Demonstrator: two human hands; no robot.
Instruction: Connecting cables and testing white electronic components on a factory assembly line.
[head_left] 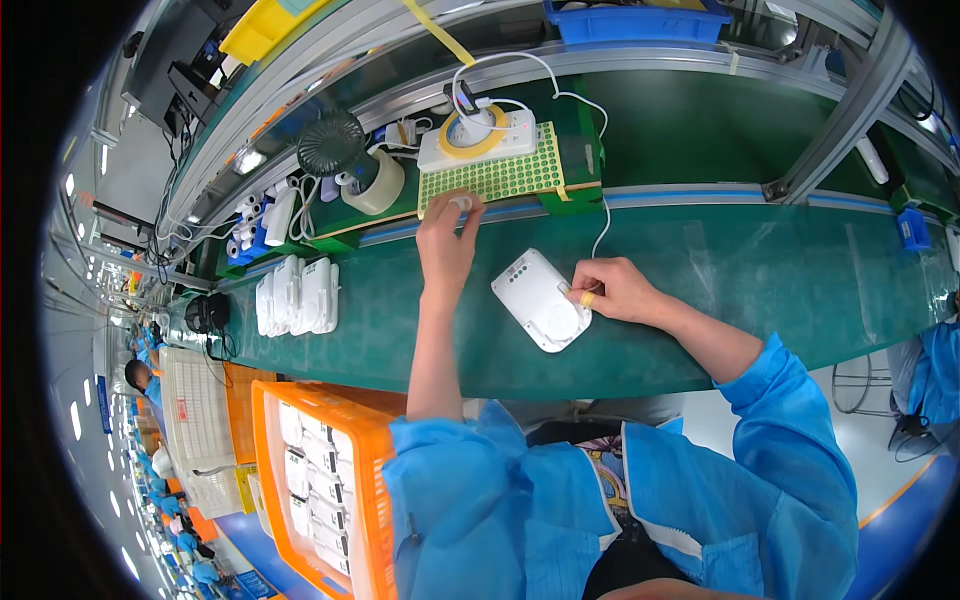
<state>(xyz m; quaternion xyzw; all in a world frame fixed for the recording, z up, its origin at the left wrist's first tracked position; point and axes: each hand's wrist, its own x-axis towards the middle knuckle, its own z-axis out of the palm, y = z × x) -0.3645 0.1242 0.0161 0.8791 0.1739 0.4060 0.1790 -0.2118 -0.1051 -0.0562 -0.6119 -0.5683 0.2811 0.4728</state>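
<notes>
A flat white plastic device with rounded corners, a round raised disc and a row of small dark dots lies tilted on the green work table. At its right edge is my right hand, fingers closed on it, with a yellow band round one finger. A white cable runs down to just behind that hand; its end is hidden. My left hand is raised at the near edge of a yellow sheet with rows of green round stickers. Its fingertips are pinched around something small and whitish I cannot make out.
Several similar white devices stand in a row at the left. Beyond the sheet are a white power strip, a tape roll and a small dark fan. An orange crate of boxed white items stands beside my left arm.
</notes>
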